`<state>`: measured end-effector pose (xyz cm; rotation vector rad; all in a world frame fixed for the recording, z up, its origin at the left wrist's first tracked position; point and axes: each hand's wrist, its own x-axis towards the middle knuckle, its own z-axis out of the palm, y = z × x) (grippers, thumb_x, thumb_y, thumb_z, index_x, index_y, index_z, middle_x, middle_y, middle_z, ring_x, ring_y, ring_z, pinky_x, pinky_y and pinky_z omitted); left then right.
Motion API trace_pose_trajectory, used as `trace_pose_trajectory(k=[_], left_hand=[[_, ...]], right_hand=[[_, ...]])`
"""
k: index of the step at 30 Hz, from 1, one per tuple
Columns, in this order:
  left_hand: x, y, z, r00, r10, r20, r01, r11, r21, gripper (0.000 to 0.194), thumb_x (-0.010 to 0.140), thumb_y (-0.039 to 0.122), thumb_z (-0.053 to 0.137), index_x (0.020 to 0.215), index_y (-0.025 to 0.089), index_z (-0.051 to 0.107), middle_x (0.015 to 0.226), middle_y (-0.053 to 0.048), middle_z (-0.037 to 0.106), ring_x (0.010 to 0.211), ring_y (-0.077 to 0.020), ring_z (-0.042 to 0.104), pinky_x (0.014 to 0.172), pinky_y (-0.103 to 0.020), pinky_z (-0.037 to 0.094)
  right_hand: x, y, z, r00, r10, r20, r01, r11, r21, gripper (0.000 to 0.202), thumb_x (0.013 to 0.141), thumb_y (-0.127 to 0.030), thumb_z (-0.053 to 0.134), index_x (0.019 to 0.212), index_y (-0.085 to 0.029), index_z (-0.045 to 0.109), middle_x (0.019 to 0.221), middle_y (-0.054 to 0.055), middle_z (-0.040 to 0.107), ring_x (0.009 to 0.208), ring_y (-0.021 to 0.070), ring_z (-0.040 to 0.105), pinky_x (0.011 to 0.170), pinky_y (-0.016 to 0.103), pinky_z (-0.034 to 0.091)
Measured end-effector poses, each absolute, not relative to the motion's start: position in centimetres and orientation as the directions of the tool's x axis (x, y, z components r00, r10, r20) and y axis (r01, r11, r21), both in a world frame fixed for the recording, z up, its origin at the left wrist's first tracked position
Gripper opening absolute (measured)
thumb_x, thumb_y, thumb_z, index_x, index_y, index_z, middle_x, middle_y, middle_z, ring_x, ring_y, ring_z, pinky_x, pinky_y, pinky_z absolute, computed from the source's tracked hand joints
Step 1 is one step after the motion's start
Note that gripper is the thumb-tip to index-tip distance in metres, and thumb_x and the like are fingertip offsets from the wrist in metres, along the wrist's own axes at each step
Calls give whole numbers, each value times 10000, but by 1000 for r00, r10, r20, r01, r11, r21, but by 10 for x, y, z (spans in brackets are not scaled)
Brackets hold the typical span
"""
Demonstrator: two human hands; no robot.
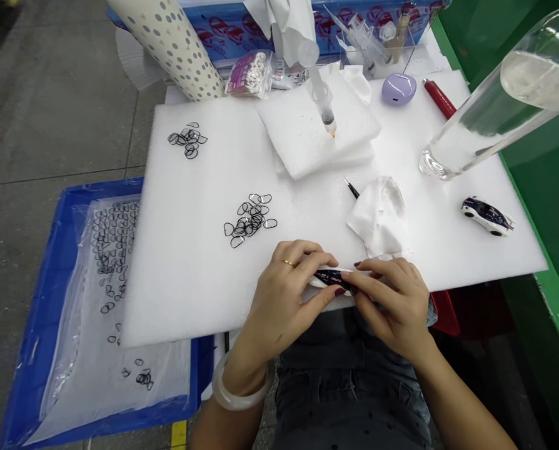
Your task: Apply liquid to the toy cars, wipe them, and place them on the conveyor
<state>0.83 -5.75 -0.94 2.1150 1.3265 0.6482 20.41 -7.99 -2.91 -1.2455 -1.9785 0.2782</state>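
Observation:
A small white and dark blue toy car (332, 277) is held between both hands at the front edge of the white foam sheet (186, 262). My left hand (289, 290) grips its left end, with the thumb along the near side and fingers over the far side. From the right, my right hand (394, 300) pinches the other end, a finger lying on the car's top. The fingers cover much of both ends. Just beyond my right hand lies a crumpled white cloth (380, 215), with a black-tipped tool (352, 188) poking out beside it.
Thin black rings lie in a near pile (250, 220) and a far pile (188, 140). A syringe (321, 97) stands on stacked foam (317, 134). To the right are a tall clear vessel (490, 112) and another toy car (487, 215). A blue tray (40, 331) holds more rings.

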Motion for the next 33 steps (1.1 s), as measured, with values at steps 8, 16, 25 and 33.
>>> trace_pose_trajectory(k=[8, 16, 25, 33], left_hand=[[10, -58, -9, 390, 913, 120, 648, -364, 669, 176, 902, 243, 652, 1068, 205, 603, 1060, -53, 585, 1042, -242, 511, 874, -378, 477], [11, -57, -10, 384, 917, 106, 654, -352, 669, 150, 913, 273, 631, 1051, 219, 610, 1056, -57, 597, 1037, -252, 518, 866, -391, 497], [-10, -85, -5, 217, 951, 221, 453, -299, 840, 288, 911, 402, 641, 1169, 275, 621, 1122, -58, 659, 1066, -247, 615, 912, -401, 536], [49, -120, -94, 711, 635, -303, 218, 210, 953, 78, 824, 271, 726, 893, 262, 690, 871, 19, 758, 737, -161, 719, 666, -282, 610]], right_hand=[[204, -80, -34, -245, 788, 565, 704, 545, -455, 232, 874, -117, 652, 1057, -244, 716, 963, 25, 747, 771, 176, 603, 687, 341, 465], [201, -78, -36, -252, 764, 594, 717, 560, -416, 241, 867, -121, 653, 1055, -258, 716, 928, 5, 758, 722, 175, 584, 650, 349, 453], [225, -104, -34, -217, 757, 616, 654, 581, -484, 515, 821, -49, 633, 1281, -278, 662, 1027, 59, 723, 885, 261, 676, 723, 420, 531], [247, -137, -54, 208, 810, 549, 603, 335, -724, 335, 820, -50, 650, 1041, -273, 768, 819, 29, 705, 682, 199, 631, 563, 347, 466]])
